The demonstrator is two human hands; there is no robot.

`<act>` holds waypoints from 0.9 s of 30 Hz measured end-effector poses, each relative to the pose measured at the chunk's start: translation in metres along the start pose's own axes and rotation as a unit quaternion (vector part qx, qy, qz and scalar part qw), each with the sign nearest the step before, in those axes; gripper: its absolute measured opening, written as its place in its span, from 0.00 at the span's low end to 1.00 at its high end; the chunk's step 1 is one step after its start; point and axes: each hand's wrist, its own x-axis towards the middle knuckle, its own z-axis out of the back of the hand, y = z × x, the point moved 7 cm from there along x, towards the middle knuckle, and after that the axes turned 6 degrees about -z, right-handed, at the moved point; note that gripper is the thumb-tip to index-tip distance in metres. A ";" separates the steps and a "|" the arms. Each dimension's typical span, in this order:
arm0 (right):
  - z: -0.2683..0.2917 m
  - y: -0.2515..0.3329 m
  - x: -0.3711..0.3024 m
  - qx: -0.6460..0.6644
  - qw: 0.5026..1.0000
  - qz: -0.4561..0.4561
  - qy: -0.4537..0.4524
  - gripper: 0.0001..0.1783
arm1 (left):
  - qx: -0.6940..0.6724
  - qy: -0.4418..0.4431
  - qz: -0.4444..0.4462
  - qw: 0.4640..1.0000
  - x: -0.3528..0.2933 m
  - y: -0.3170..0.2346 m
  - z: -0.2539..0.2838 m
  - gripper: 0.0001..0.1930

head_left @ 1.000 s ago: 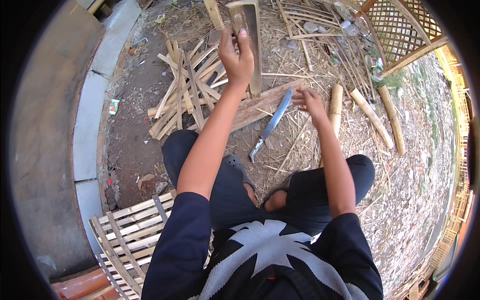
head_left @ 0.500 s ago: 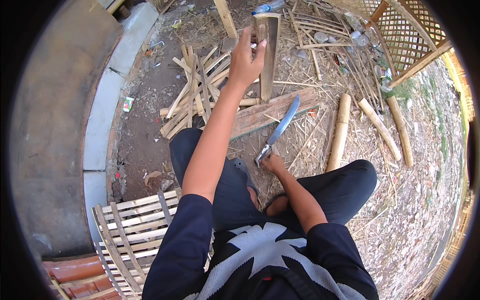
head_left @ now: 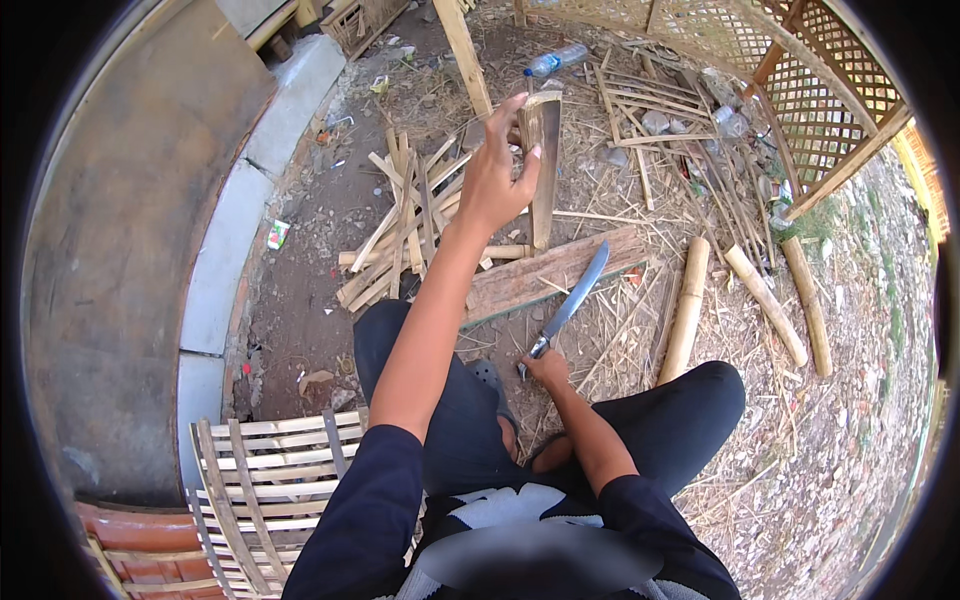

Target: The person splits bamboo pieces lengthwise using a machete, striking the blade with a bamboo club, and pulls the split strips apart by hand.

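Observation:
A split bamboo length (head_left: 544, 190) stands upright, its lower end at the far edge of a worn wooden plank (head_left: 555, 272) on the ground. Near its top, my left hand (head_left: 497, 178) grips it, thumb on the near side and fingers partly hidden behind it. Low between my knees, my right hand (head_left: 546, 369) is closed around the handle of a machete (head_left: 577, 297). The curved blade points away and to the right, passing over the plank, apart from the bamboo.
Cut bamboo strips (head_left: 405, 205) lie piled left of the plank. Several round bamboo poles (head_left: 686, 310) rest to the right. A slatted bamboo panel (head_left: 270, 470) is beside my left leg. Farther off are a plastic bottle (head_left: 556, 60) and a lattice frame (head_left: 830, 90).
The view has tilted up, so everything sits lower in the picture. Both hands keep their holds on the bamboo and the machete, with little other movement visible.

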 end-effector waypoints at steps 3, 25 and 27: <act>-0.002 -0.005 0.010 0.009 0.999 -0.049 -0.004 0.38 | 0.009 -0.016 -0.004 1.000 0.010 -0.006 0.004 0.34; -0.073 -0.020 -0.003 0.152 0.985 -0.005 -0.080 0.19 | -0.060 -0.026 0.024 0.998 0.019 -0.061 0.076 0.18; -0.076 -0.062 0.031 0.215 0.973 -0.078 -0.035 0.18 | -0.038 -0.012 -0.011 0.999 0.027 -0.064 0.068 0.18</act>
